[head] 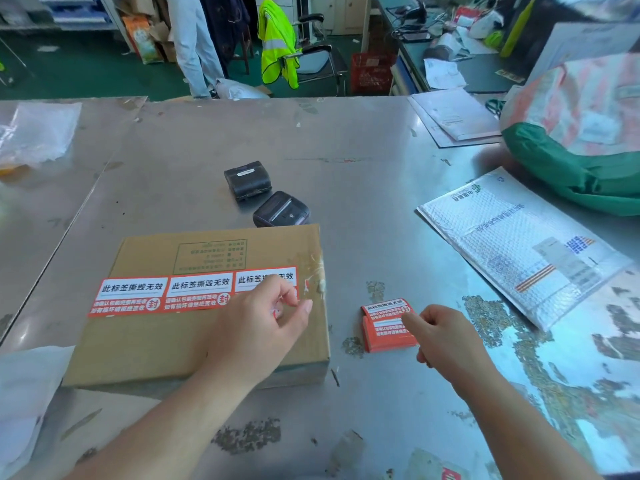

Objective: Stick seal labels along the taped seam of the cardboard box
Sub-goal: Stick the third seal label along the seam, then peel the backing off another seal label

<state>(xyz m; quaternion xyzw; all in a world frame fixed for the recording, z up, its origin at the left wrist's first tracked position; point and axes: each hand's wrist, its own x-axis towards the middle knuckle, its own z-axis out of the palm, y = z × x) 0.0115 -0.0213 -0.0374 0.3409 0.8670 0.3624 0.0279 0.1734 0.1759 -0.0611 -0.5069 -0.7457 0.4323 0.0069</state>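
A flat cardboard box (166, 344) lies on the metal table. Three red-and-white seal labels (162, 292) run in a row across its top along the seam. My left hand (256, 327) rests on the box over the lower right part of the third label, fingers curled, thumb and forefinger pinched close together; whether it pinches anything I cannot tell. To the right of the box lies a small stack of red seal labels (384, 327). My right hand (443, 337) touches the stack's right edge with its fingertips, the other fingers curled.
Two small black label printers (266, 199) sit just behind the box. A white bubble mailer (519, 244) lies at the right, a green-and-orange bag (581, 150) beyond it. Clear plastic bags (34, 133) lie at the far left. The metal table (346, 150) has worn patches.
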